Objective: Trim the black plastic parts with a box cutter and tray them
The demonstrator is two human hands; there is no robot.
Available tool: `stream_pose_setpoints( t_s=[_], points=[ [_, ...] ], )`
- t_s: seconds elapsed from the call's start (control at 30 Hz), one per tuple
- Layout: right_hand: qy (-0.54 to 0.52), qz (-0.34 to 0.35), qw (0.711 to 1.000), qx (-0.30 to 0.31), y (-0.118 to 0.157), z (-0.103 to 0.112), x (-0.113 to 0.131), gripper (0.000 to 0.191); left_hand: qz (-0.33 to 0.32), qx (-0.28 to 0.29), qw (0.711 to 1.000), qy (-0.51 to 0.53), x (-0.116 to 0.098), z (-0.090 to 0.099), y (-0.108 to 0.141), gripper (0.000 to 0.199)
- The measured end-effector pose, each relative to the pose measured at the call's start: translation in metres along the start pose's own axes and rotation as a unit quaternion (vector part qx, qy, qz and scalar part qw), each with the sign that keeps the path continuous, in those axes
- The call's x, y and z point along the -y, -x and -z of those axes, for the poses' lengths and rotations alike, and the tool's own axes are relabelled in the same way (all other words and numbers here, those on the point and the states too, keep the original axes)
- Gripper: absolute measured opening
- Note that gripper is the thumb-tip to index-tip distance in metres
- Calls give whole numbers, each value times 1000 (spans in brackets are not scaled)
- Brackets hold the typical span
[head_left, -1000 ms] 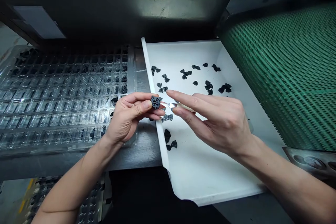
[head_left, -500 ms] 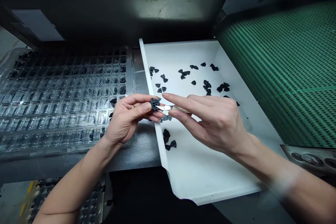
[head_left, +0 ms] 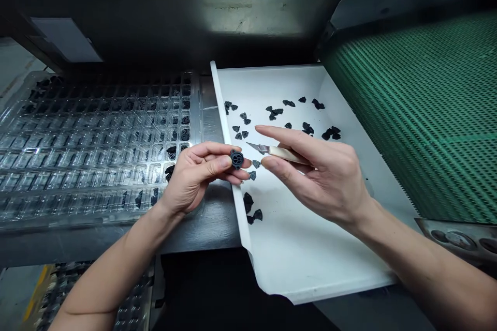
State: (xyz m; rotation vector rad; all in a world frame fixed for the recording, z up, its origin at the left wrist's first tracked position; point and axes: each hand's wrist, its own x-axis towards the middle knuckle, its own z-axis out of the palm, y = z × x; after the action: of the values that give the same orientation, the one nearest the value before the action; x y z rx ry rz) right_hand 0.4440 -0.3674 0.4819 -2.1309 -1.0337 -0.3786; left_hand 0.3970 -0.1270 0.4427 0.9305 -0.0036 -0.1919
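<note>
From the head camera, the left hand (head_left: 194, 176) pinches a small round black part (head_left: 236, 159) between thumb and fingertips, just over the near left rim of the white tray (head_left: 310, 264). The right hand (head_left: 322, 176) is closed on a small knife (head_left: 267, 150), whose blade tip points toward the part and stands just apart from it. Black trimmings (head_left: 279, 111) lie scattered beyond both hands in the tray. Left of the left hand sits a clear compartment tray (head_left: 89, 150); right of the right hand runs a green belt (head_left: 423, 108).
</note>
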Motion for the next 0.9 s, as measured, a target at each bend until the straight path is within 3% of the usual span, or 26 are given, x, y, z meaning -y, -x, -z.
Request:
stream_pose_setpoints(
  t_s=[0.1,0.2,0.3,0.37,0.47,0.57,0.67,0.73,0.83,0.9],
  points=[
    [-37,-2,999,23,1,-2,1,49,11,26,1000,-2,4,-2,0,19],
    [-42,0,999,30,1,-2,3,42,-5,36,999,-15,2,-3,1,22],
    [-29,8,1000,8,1,1,5,35,-92,2,993,-78,-10,4,2,22],
    [-18,21,1000,-11,1,2,6,35,-190,-55,967,-162,-23,16,5,20],
    [0,52,998,-22,3,3,7,35,-315,-160,883,-309,-49,48,10,21],
    [-2,82,996,-20,3,0,7,35,-349,-236,752,-506,-81,89,4,21],
    [-11,92,996,-9,3,-4,6,34,-273,-256,595,-712,-111,122,-20,19],
    [-13,96,995,-7,4,-6,5,34,-189,-249,522,-794,-125,137,-41,23],
    [-9,95,995,-7,5,-6,3,34,-89,-233,455,-855,-132,152,-70,30],
    [-7,88,996,-4,5,-6,3,34,-51,-215,434,-873,-130,160,-83,32]
  ],
)
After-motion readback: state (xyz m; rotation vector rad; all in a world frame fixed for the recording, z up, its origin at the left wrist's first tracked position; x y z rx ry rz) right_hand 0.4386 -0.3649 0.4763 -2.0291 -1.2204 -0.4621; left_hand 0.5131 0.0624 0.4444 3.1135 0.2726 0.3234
